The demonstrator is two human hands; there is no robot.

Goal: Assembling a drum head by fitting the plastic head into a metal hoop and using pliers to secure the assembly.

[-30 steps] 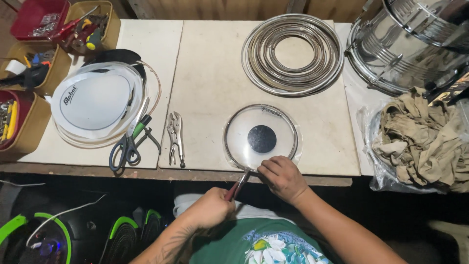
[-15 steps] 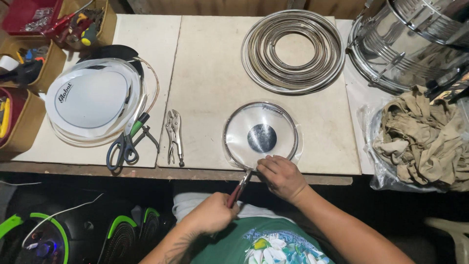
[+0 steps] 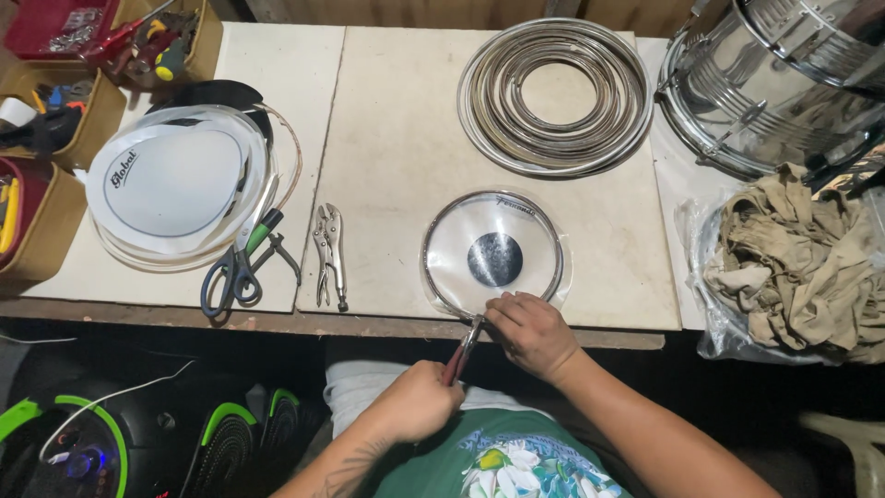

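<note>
A small clear drumhead point(image 3: 493, 254) with a black centre dot and a metal rim lies on the workbench near its front edge. My left hand point(image 3: 415, 398) is closed on red-handled pliers point(image 3: 461, 349), whose jaws bite the near rim of the drumhead. My right hand point(image 3: 527, 330) presses down on that same near rim, right beside the jaws.
Locking pliers point(image 3: 330, 251) and scissors point(image 3: 238, 267) lie to the left, beside a stack of white drumheads point(image 3: 175, 183). Nested metal hoops point(image 3: 556, 94) sit behind. A chrome drum shell point(image 3: 784, 74) and rags point(image 3: 797, 263) are at the right. Tool bins point(image 3: 55, 101) line the left edge.
My hands and the pliers stay on the near rim of the drumhead; only the view has shifted a little.
</note>
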